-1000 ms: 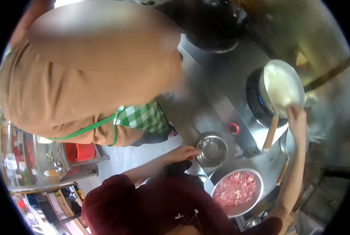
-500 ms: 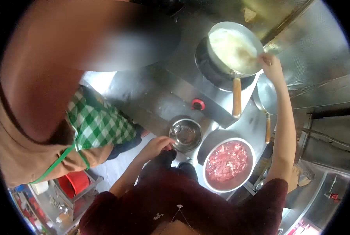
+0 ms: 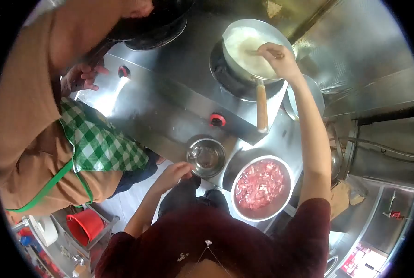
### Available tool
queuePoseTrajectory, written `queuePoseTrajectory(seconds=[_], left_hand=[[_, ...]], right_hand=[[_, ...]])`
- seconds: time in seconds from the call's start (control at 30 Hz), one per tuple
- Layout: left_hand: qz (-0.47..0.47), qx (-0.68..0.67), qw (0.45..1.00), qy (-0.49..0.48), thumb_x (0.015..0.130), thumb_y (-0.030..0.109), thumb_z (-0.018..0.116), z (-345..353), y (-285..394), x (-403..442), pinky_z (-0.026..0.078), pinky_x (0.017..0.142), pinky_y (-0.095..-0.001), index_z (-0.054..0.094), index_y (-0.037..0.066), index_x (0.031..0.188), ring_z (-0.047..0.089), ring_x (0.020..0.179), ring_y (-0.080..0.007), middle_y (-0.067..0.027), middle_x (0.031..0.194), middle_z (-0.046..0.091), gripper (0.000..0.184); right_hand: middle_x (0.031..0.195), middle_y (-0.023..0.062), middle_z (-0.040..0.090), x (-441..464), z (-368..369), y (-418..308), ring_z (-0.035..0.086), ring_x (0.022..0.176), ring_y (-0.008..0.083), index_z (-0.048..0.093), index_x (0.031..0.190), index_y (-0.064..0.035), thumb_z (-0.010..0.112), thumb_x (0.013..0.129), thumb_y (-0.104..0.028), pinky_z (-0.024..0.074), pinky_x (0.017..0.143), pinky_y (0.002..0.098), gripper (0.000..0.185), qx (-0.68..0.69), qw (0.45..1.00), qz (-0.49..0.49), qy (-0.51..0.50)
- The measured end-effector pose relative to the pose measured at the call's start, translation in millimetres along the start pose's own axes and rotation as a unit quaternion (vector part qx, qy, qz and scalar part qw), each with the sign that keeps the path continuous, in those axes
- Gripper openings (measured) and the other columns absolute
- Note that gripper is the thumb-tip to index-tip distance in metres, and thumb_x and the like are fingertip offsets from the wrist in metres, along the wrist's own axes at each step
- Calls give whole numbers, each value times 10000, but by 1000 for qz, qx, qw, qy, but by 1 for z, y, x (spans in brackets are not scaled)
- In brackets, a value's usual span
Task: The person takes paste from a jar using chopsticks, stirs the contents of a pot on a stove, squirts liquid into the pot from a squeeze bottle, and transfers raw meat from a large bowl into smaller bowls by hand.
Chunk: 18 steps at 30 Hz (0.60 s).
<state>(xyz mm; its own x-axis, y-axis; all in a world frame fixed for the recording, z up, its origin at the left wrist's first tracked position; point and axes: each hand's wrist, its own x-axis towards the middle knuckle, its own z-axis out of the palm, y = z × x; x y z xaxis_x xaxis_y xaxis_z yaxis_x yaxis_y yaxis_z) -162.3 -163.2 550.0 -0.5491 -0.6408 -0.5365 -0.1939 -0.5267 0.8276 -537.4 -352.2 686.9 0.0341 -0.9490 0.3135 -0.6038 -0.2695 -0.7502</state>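
Observation:
My right hand is closed over the steaming saucepan, gripping a thin utensil whose end dips into the pale, cloudy liquid. Steam and blur hide the utensil's kind. The pan sits on a dark burner, its wooden handle pointing towards me. My left hand hangs low with its fingers curled together, nothing visible in them. Right by its fingertips is a small steel bowl with clear liquid; whether they touch its rim, I cannot tell. A large basin of raw meat pieces stands on the right.
On my left a person in a green checked apron stands close, a hand near a dark wok. Two red-ringed stove knobs face me. Another pan leans right of the burner; a red bucket is behind left.
My right hand has moved left, from the pan's right edge to over its liquid. The co-worker's raised arm no longer blocks the wok. The view has shifted slightly.

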Motion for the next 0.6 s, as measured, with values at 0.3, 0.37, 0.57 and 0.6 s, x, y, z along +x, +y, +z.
queuePoseTrajectory(seconds=[0.3,0.37,0.57,0.6], left_hand=[[-36,-21,999,28,906,249,433,-11,14,2,454,770,-269,596,40,994,542,778,-103,-28,836,572,279],[-22,-45,998,43,904,251,437,-9,20,0,452,763,-265,599,42,988,542,777,-102,-25,832,570,278],[-36,-77,995,56,897,256,450,-17,8,8,465,760,-287,602,66,995,549,785,-98,-17,826,568,262],[-34,-77,995,47,897,256,452,-14,13,7,464,758,-285,602,66,997,549,787,-99,-18,829,569,262]], right_hand=[[776,176,622,12,7,3,610,715,305,640,859,-26,581,779,-179,480,653,345,183,-65,998,-25,1],[798,151,626,17,-15,31,610,724,314,644,830,-40,557,780,-186,483,650,368,177,-207,978,-10,24],[744,182,605,-5,1,-20,596,708,328,626,807,-18,551,771,-150,463,644,367,155,-153,987,-39,-34],[740,172,606,7,4,-7,587,696,332,631,821,-24,561,783,-169,463,630,360,165,-98,994,-40,-30]])
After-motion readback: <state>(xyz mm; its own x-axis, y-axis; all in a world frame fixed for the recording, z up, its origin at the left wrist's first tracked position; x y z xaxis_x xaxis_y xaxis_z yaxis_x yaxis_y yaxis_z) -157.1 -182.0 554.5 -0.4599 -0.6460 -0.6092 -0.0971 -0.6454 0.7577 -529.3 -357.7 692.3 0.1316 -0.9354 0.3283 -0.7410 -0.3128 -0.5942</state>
